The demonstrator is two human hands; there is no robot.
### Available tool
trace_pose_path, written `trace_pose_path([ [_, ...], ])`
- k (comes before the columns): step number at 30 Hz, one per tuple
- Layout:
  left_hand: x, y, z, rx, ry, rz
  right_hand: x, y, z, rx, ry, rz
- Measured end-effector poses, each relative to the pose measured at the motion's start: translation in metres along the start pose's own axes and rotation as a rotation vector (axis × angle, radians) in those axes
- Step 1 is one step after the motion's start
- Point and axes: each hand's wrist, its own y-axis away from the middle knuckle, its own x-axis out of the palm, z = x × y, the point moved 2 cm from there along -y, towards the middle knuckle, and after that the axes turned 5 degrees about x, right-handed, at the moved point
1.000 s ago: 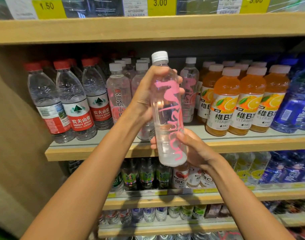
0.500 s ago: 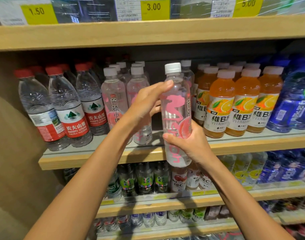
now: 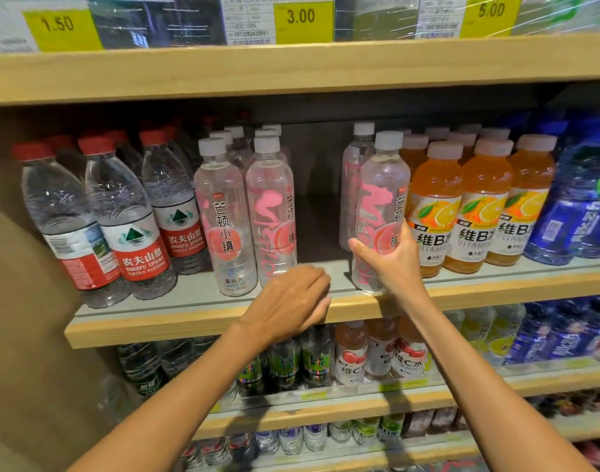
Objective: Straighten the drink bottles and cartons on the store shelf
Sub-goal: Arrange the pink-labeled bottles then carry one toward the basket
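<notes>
A clear bottle with pink lettering and a white cap [image 3: 382, 199] stands upright at the front of the middle shelf [image 3: 196, 321], next to the orange drinks. My right hand [image 3: 392, 264] grips its lower half. My left hand [image 3: 291, 301] holds nothing; its relaxed fingers hang over the shelf's front edge, just below two more pink-lettered bottles [image 3: 250, 212]. An empty gap on the shelf separates those two from the held bottle. Another bottle of the same kind [image 3: 354, 172] stands right behind the held one.
Red-capped water bottles [image 3: 121, 219] fill the shelf's left side, orange vitamin drinks [image 3: 475, 206] and blue bottles [image 3: 584, 199] the right. A wooden side panel [image 3: 22, 318] closes the left. Price tags [image 3: 302, 20] line the shelf above. Lower shelves hold more bottles [image 3: 353, 356].
My right hand carried the pink-lettered bottle right and down and stood it on the shelf beside the orange drinks. My left hand let go of it and dropped to the shelf edge.
</notes>
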Motion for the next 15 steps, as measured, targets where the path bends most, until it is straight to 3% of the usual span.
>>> trace_pose_path([
  [5,0.014,0.002,0.002,0.100,-0.051,0.078,-0.003,0.011,-0.004,-0.021,0.085,-0.049],
  [11,0.020,0.007,0.003,0.118,-0.107,0.100,-0.006,0.042,-0.001,-0.201,0.333,-0.326],
  [15,0.019,0.007,0.002,0.113,-0.121,0.097,0.006,0.034,0.003,-0.162,0.426,-0.310],
])
